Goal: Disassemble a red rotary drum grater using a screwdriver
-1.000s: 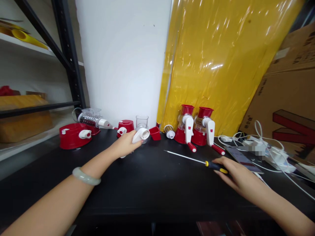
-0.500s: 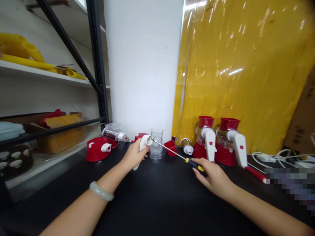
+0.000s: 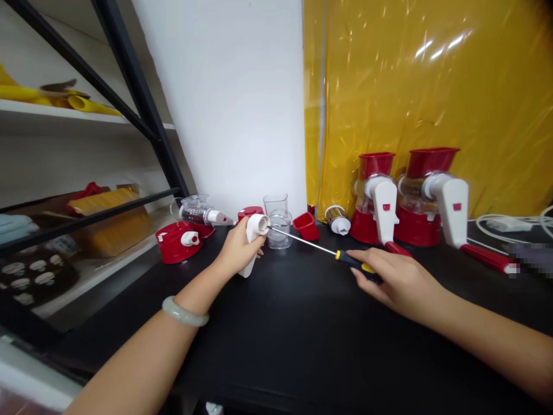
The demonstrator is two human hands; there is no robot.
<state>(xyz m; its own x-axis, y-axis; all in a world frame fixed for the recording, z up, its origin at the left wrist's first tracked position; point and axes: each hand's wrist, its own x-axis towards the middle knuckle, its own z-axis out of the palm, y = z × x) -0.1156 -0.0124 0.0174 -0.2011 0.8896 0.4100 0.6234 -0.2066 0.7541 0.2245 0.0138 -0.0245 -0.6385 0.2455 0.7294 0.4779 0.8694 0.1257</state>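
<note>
Left of the clear plastic housing (image 3: pixel 277 210), the white plastic crank arm (image 3: pixel 252 231) is clamped in the left hand (image 3: pixel 237 249). The yellow-and-black screwdriver (image 3: pixel 339 255) is gripped by the right hand (image 3: pixel 396 278), its tip at the arm's round opening; contact cannot be confirmed. Right of the housing, two red-and-white crank graters (image 3: pixel 383 202) appear assembled; the red plastic cup (image 3: pixel 306 226) and perforated metal drum (image 3: pixel 337 219) are left unjoined.

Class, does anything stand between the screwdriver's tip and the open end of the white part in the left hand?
Nothing visible does: the screwdriver, held in the right hand, has its tip at the open end of the white part. The clear container stands behind, not in between. Whether the tip touches is unclear.
</note>
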